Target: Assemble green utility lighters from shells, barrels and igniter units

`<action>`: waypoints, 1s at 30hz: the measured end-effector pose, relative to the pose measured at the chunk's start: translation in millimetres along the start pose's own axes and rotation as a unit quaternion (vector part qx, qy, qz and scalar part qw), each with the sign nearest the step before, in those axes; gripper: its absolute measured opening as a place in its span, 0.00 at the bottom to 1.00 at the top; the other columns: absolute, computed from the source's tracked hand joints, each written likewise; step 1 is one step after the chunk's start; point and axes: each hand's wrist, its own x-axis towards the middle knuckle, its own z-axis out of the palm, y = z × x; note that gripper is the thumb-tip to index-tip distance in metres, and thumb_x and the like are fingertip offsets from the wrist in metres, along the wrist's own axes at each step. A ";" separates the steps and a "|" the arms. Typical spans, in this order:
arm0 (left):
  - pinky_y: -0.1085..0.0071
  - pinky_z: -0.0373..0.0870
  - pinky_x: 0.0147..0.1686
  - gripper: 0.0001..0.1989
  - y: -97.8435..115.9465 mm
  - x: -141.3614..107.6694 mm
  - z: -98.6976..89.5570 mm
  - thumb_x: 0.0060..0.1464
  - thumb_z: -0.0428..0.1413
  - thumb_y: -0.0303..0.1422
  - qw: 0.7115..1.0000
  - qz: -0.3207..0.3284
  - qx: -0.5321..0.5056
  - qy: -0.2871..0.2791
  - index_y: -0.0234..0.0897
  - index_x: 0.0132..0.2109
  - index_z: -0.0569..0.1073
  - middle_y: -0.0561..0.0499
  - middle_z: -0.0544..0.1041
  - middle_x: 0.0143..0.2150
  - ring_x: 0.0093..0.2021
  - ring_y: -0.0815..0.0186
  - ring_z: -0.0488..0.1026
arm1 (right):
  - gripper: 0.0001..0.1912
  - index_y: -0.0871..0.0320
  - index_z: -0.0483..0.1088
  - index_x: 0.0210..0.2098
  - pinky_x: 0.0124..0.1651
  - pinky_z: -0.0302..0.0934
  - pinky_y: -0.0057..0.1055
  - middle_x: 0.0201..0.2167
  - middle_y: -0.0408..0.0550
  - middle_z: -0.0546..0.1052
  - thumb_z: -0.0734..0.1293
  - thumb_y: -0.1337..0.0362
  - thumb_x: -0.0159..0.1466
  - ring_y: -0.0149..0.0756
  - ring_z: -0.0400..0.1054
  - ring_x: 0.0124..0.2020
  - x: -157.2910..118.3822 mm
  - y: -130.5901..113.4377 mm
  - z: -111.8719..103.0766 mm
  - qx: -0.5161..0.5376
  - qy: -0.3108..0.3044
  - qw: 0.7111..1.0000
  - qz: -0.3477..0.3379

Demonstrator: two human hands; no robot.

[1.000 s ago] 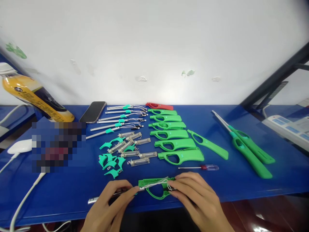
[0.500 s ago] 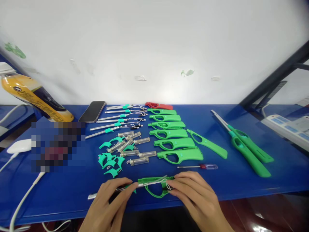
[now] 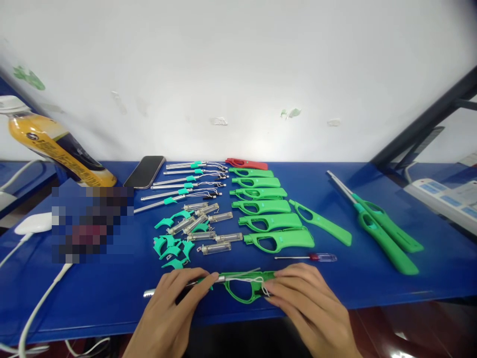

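Near the front edge, my left hand is closed around a metal lighter tube, whose far left tip sticks out past the fingers. White wires run from the tube's right end over a green lighter handle shell with a trigger loop. My right hand grips the right part of that shell. Its fingertips are at a small black piece where the wires bend round. Most of the shell's right end is hidden under the right hand. A thin clear tube lies across the shell's top.
Beyond my hands lie teal triggers, clear fuel tanks, wired metal tubes and green handle shells. A screwdriver is just ahead of my right hand. Long lighters lie right; a phone and bottle stand left.
Both hands have shifted slightly right with the tube and the shell, partly with a small turn of the camera. Both grips stay closed.
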 end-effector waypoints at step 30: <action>0.61 0.82 0.60 0.35 12.5 -3.6 3.5 0.70 0.47 0.16 0.999 -0.023 0.023 0.000 0.53 0.72 0.79 0.46 0.84 0.62 0.58 0.59 0.84 | 0.09 0.52 0.83 0.54 0.49 0.76 0.37 0.43 0.41 0.90 0.71 0.69 0.81 0.34 0.85 0.37 -4.3 1.7 7.0 0.034 -0.006 0.999 0.042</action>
